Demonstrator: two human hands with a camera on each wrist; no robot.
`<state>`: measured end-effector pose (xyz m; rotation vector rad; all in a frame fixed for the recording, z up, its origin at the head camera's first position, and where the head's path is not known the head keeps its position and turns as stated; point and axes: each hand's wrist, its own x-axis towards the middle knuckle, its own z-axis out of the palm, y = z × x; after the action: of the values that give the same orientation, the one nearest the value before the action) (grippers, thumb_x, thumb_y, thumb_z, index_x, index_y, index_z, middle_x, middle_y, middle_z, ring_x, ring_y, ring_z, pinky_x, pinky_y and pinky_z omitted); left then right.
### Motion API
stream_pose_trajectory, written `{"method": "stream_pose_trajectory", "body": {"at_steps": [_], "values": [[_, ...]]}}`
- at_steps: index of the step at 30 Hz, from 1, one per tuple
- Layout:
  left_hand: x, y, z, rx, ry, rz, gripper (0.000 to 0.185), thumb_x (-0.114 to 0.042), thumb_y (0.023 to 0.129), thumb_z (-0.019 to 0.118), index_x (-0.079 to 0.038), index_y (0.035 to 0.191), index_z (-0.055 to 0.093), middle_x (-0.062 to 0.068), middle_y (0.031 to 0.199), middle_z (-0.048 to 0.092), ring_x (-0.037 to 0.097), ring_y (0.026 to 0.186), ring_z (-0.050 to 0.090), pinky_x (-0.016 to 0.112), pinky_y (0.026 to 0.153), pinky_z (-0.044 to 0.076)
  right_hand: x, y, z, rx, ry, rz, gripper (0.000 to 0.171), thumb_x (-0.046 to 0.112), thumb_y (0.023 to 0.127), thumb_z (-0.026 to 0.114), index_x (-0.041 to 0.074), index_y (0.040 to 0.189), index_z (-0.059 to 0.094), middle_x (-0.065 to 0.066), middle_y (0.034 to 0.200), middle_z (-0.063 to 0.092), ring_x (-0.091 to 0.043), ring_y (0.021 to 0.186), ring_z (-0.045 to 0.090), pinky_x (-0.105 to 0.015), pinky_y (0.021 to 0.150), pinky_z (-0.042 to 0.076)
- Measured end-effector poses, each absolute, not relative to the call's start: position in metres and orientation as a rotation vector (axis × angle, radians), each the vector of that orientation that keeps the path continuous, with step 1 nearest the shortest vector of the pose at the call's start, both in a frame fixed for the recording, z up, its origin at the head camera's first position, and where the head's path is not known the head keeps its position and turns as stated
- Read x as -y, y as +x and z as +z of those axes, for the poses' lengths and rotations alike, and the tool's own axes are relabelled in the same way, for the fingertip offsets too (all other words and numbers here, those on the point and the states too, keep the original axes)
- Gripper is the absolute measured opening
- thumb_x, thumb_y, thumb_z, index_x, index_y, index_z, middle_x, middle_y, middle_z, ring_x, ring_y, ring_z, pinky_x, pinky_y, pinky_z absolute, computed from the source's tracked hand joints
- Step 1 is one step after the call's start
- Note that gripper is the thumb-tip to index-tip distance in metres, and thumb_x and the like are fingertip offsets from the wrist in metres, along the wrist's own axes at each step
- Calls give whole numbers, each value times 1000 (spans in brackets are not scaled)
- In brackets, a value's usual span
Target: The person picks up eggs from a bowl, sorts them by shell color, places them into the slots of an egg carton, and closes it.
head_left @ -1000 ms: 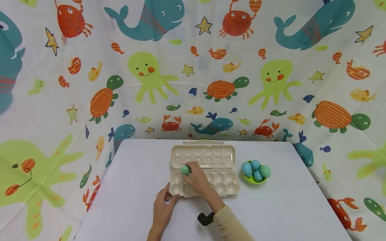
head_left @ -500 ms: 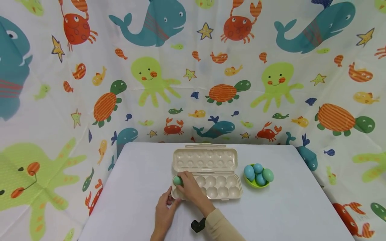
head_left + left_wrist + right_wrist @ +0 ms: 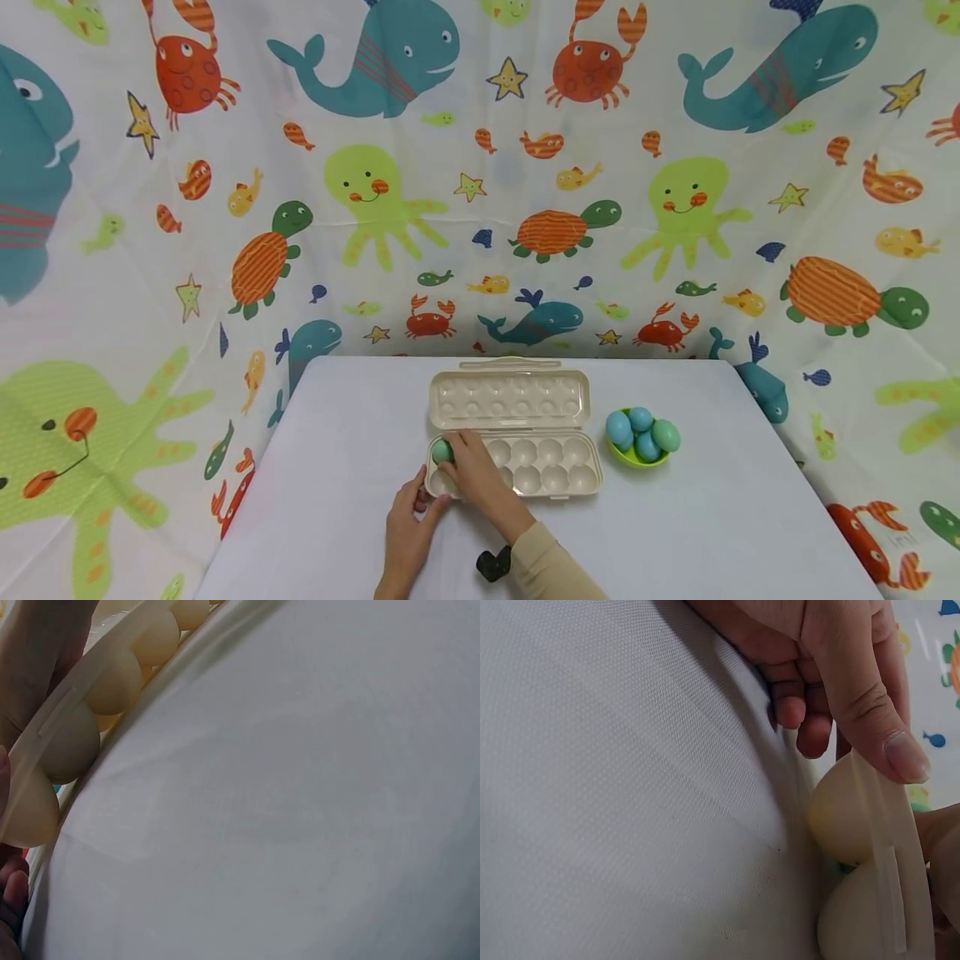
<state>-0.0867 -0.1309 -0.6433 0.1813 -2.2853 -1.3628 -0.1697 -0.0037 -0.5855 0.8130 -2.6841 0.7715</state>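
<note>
A beige egg carton (image 3: 555,479) lies with its lid (image 3: 510,398) folded back. Over the cup at its back left corner, my right hand (image 3: 476,477) holds a green egg (image 3: 442,452) in its fingers. Whether the egg touches the bottom of the cup is hidden. My left hand (image 3: 408,529) grips the carton's front left corner. From the right wrist view, its thumb (image 3: 907,756) presses on the rim and other fingers curl below. The rounded undersides of the cups (image 3: 71,742) show in the left wrist view.
Right of the carton stands a lime-green bowl (image 3: 637,461) with several blue eggs (image 3: 619,429) and a green one (image 3: 665,435). A small black object (image 3: 493,565) shows beside the right sleeve. Behind the white table (image 3: 712,500) hangs a sea-animal curtain (image 3: 517,333).
My right hand has moved left and brought the green egg down to the back left cup. The left hand stays at the corner. The head view has shifted slightly.
</note>
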Motion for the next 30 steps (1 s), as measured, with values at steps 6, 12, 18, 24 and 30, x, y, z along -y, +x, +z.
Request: {"method": "stream_pose_trajectory", "body": {"at_steps": [6, 12, 18, 24, 30], "values": [[130, -92, -643, 2240, 167, -1346, 60, -19, 79, 85, -4, 133, 64, -3, 87, 61, 5, 74, 51, 16, 66, 42, 2, -173, -580, 2711, 848, 698, 46, 21, 87, 78, 8, 127, 58, -8, 117, 61, -22, 109, 61, -34, 96, 53], [130, -92, -643, 2213, 142, -1316, 60, -17, 77, 86, -3, 131, 65, -2, 85, 61, 4, 73, 51, 15, 64, 42, -12, -172, -567, 2731, 815, 692, 50, 23, 87, 77, 8, 131, 59, -9, 120, 63, -24, 113, 61, -38, 96, 53], [129, -90, -645, 2219, 121, -1313, 60, -16, 78, 86, -2, 132, 64, -1, 84, 62, 5, 73, 50, 14, 65, 41, -43, -173, -557, 2675, 750, 704, 49, 24, 88, 77, 3, 129, 60, -13, 118, 64, -29, 111, 63, -43, 98, 52], [129, -88, -643, 2232, 129, -1321, 61, -16, 77, 86, -1, 132, 64, 1, 85, 62, 8, 73, 50, 14, 66, 42, -78, -173, -545, 2662, 573, 636, 50, 28, 87, 77, 3, 127, 62, -12, 119, 65, -31, 108, 61, -45, 96, 52], [131, -88, -641, 2252, 160, -1376, 62, -17, 77, 87, -3, 133, 64, -1, 85, 62, 9, 74, 51, 16, 67, 43, -112, -174, -530, 2701, 289, 597, 52, 29, 88, 74, 0, 129, 60, -18, 122, 62, -35, 110, 58, -48, 90, 53]]}}
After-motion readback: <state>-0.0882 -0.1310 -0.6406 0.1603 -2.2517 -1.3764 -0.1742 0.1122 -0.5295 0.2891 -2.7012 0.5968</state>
